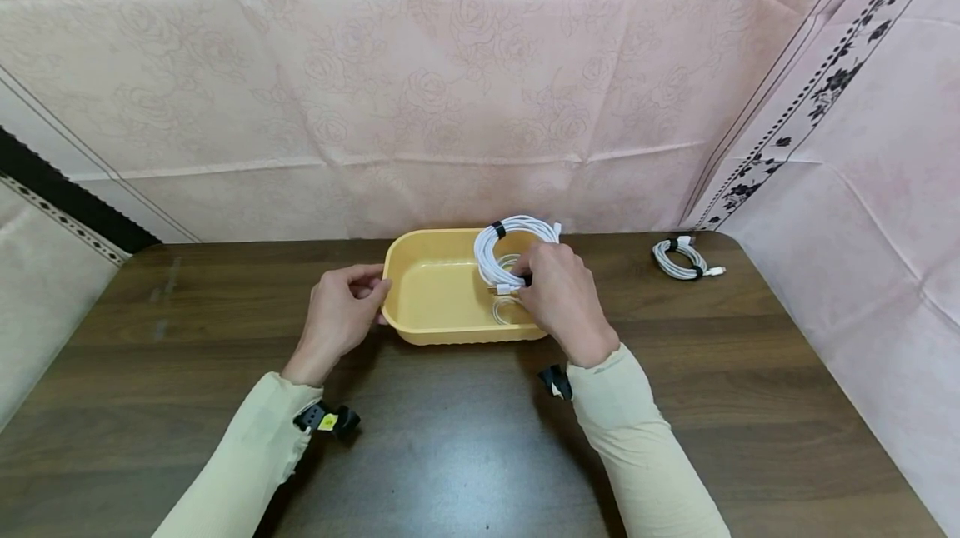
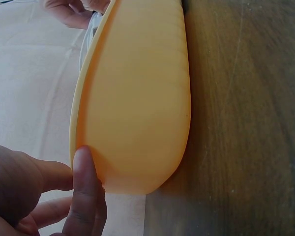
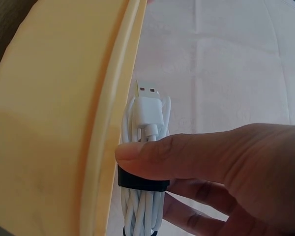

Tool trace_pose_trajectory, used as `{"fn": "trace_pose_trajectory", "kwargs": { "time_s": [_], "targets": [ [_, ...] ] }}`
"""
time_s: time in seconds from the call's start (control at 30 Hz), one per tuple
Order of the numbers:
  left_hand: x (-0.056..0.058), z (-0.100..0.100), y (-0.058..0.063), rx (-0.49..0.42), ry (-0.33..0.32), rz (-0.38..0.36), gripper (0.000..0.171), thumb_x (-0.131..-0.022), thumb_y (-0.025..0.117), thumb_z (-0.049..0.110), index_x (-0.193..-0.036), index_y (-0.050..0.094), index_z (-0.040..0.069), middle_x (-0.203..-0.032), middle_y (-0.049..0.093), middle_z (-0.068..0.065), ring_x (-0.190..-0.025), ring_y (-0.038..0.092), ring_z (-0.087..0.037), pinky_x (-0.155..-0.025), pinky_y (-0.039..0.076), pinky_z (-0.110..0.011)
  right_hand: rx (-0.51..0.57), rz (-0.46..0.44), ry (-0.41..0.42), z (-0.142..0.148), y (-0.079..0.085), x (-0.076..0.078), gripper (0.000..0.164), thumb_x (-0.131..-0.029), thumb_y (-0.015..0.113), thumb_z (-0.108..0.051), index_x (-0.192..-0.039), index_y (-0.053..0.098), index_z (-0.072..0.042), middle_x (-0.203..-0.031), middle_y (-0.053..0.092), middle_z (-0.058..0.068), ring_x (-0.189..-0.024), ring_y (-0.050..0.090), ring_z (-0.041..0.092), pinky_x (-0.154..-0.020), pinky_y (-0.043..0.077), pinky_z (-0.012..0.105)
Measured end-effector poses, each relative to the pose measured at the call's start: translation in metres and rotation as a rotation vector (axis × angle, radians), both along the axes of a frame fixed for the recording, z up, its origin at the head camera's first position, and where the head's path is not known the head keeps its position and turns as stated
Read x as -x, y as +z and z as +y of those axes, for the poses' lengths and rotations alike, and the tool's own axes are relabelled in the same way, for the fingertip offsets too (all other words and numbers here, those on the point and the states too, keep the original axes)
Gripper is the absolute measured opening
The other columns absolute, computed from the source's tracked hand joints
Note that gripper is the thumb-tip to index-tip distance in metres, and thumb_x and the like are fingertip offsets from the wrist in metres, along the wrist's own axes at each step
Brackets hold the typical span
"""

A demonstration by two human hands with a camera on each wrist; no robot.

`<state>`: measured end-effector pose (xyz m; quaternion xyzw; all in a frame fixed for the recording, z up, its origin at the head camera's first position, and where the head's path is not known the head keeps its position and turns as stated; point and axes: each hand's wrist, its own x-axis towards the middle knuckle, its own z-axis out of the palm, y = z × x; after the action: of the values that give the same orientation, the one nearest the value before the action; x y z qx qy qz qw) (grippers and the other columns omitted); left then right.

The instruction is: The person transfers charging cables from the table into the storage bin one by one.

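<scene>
A yellow plastic basin (image 1: 431, 292) stands near the back edge of the table. At its left end my left hand (image 1: 341, 309) pinches the rim, and in the left wrist view a fingertip (image 2: 83, 160) presses the outer wall. My right hand (image 1: 558, 292) holds a coiled white USB cable (image 1: 489, 259) over the basin's right part. Thumb and fingers grip the coil at a black strap (image 3: 142, 183), with the USB plug (image 3: 148, 108) pointing up in the right wrist view. Pale thin loops (image 1: 501, 311) show inside the basin below the coil.
Another coiled white cable (image 1: 678, 259), tied with black straps, lies at the back right of the wooden table (image 1: 450, 438). A pink patterned cloth (image 1: 450, 105) hangs right behind the table, and a light cloth (image 1: 862, 271) covers the right side.
</scene>
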<state>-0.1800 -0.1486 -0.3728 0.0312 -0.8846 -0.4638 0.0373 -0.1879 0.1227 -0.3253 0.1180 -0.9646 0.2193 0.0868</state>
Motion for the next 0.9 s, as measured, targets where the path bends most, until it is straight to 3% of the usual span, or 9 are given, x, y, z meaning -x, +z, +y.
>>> {"fn": "trace_pose_trajectory", "kwargs": {
  "time_s": [0.13, 0.4, 0.73, 0.9],
  "targets": [
    [0.000, 0.000, -0.001, -0.001, -0.001, 0.005, 0.032, -0.101, 0.064, 0.016, -0.129, 0.068, 0.002, -0.103, 0.069, -0.017, -0.068, 0.065, -0.014, -0.055, 0.055, -0.019, 0.001, -0.002, 0.012, -0.002, 0.000, 0.000, 0.022, -0.079, 0.075, 0.006, -0.080, 0.081, -0.015, -0.083, 0.071, -0.002, -0.073, 0.056, 0.019, -0.062, 0.050, 0.036],
    [0.002, 0.000, -0.003, -0.006, -0.003, 0.025, 0.030, -0.101, 0.063, 0.015, -0.127, 0.069, 0.000, -0.102, 0.070, -0.017, -0.065, 0.065, -0.010, -0.053, 0.055, -0.020, 0.003, -0.004, 0.034, -0.005, -0.001, -0.002, 0.025, -0.077, 0.075, 0.008, -0.082, 0.081, -0.015, -0.089, 0.072, 0.003, -0.079, 0.060, 0.020, -0.069, 0.055, 0.042],
    [0.001, 0.000, -0.002, -0.008, -0.007, 0.020, 0.031, -0.101, 0.063, 0.015, -0.127, 0.069, 0.001, -0.102, 0.070, -0.018, -0.065, 0.067, -0.013, -0.054, 0.055, -0.020, -0.002, 0.004, 0.082, -0.010, -0.003, -0.001, 0.031, -0.074, 0.067, 0.013, -0.066, 0.072, -0.016, -0.073, 0.056, -0.002, -0.072, 0.046, 0.018, -0.058, 0.040, 0.032],
    [0.001, 0.000, -0.002, -0.006, -0.009, 0.018, 0.031, -0.101, 0.063, 0.016, -0.128, 0.069, 0.001, -0.102, 0.070, -0.018, -0.066, 0.066, -0.013, -0.054, 0.055, -0.020, 0.002, 0.019, 0.094, -0.011, -0.004, -0.002, 0.030, -0.075, 0.069, 0.013, -0.069, 0.075, -0.016, -0.077, 0.061, -0.003, -0.073, 0.049, 0.016, -0.059, 0.043, 0.031]
  ]
}}
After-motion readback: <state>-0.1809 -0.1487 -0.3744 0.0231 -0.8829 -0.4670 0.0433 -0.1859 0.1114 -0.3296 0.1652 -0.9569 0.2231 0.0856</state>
